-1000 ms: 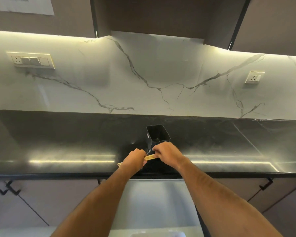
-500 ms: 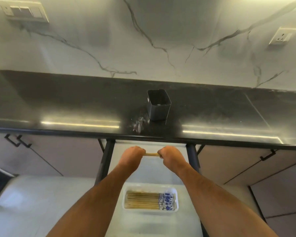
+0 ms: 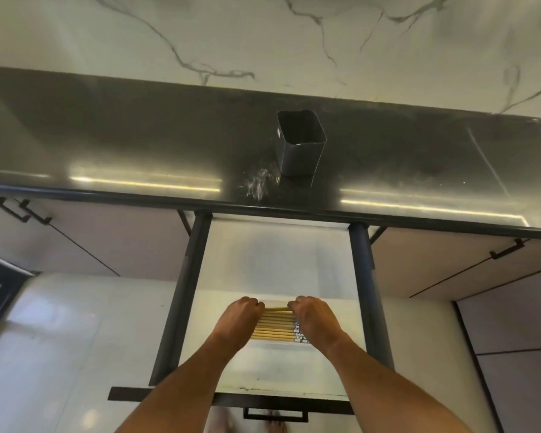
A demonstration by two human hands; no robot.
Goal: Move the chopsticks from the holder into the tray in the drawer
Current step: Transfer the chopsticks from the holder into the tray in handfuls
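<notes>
A dark square holder [image 3: 300, 145] stands upright on the black counter, and no chopsticks show in it. Below it the drawer [image 3: 278, 264] is pulled open. Inside lies a white tray [image 3: 275, 346] with several wooden chopsticks [image 3: 274, 328] side by side, patterned ends to the right. My left hand [image 3: 239, 317] and my right hand [image 3: 314, 317] hover over the tray's far edge, each pinching one end of a pair of chopsticks [image 3: 277, 308] held level between them. Both hands cover the tray's ends.
The black counter [image 3: 138, 145] runs across the view in front of a marble wall. Closed cabinet doors with black handles [image 3: 22, 210] flank the drawer. The drawer's front panel and handle [image 3: 275, 412] lie nearest me. The white floor [image 3: 75, 339] is at the left.
Both hands carried the chopsticks from the counter beside the holder down over the drawer, then lower to the tray. The view tilted downward.
</notes>
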